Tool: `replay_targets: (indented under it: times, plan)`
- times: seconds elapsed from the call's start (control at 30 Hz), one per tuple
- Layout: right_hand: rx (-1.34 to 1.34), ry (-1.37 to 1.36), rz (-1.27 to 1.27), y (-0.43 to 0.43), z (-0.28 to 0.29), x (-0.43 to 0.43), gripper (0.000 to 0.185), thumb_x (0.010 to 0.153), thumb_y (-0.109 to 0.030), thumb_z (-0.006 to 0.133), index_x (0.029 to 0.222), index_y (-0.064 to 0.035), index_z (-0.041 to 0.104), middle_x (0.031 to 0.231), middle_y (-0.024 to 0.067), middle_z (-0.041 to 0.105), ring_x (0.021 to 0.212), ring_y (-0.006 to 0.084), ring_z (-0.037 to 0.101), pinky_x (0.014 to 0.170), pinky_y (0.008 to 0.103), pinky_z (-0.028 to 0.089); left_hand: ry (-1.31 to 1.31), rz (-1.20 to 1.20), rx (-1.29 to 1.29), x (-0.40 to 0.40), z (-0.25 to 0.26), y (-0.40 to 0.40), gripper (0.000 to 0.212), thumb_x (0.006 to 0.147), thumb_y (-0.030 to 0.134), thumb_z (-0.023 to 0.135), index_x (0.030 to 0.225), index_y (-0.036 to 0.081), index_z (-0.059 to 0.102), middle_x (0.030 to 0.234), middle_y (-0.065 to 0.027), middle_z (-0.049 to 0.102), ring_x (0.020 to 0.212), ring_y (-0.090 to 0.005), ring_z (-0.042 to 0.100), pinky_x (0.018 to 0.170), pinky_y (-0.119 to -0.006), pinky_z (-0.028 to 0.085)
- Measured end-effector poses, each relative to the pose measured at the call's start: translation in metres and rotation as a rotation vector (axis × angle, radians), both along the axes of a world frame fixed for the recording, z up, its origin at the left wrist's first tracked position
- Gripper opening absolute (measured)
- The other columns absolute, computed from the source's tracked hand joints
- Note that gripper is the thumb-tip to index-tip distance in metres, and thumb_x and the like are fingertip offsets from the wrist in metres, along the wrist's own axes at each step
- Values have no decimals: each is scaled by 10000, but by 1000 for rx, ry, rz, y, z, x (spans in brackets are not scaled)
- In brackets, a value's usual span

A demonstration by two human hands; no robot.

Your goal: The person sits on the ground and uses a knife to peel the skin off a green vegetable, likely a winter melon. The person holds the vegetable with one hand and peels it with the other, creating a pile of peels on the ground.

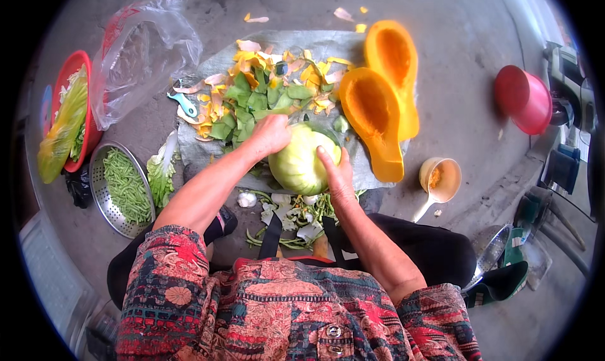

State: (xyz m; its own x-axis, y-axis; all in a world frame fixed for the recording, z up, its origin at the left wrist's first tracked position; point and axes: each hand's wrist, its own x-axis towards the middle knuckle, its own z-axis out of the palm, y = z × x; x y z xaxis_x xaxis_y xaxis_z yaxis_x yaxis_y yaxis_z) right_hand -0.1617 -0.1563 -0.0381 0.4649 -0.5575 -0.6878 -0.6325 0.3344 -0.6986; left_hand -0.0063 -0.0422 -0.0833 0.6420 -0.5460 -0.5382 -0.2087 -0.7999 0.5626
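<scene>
A round, pale green squash (302, 165), largely stripped of its skin, sits above the grey woven sheet (198, 160) before me. Some dark green skin shows at its far right side. My right hand (339, 169) holds its right flank, thumb on top. Against the upper left of the squash, my left hand (272, 133) is curled into a fist; whatever the fingers hold is hidden. Just beyond that hand lie green peelings (255, 101) mixed with orange peelings (246, 58). Two hollowed orange pumpkin halves (371, 110) lie cut side up to the right.
At left are a teal peeler (184, 105), a clear plastic bag (146, 58), a red basin (71, 101) and a steel colander (142, 167) of cut green beans. A ladle (446, 181) and pink bucket (524, 98) stand right. Bean trimmings (302, 219) lie near my feet.
</scene>
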Motion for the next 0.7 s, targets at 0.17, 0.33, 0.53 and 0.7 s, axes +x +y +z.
replay_targets:
  times: [0.17,0.33,0.53,0.7]
  plan:
    - [-187,100,427,0,-6,12,1165,527,-576,796,1322,127,315,1215,272,512,1133,325,525,965,356,413,-15,248,27,-36,0,51,262,813,207,483,844,-34,581,826,-270,609,819,-432,592,762,-487,464]
    - [-413,70,831,7,24,49,1066,513,-533,789,1317,38,386,1286,253,447,1164,365,479,982,404,390,-38,527,-52,-75,-10,74,235,818,187,520,860,-40,562,737,-254,600,737,-402,602,680,-442,468]
    - [-872,-23,681,31,18,47,958,571,-458,795,1307,24,415,1252,240,489,1160,378,474,1005,394,359,-12,430,-187,-66,18,71,226,814,188,533,831,-37,527,768,-255,597,748,-432,588,691,-485,462]
    - [-685,267,353,50,18,24,827,577,-511,755,1164,16,508,1117,203,559,1067,352,522,910,433,416,-254,108,-369,-60,43,96,147,809,122,537,891,2,556,821,-200,621,718,-364,609,648,-433,489]
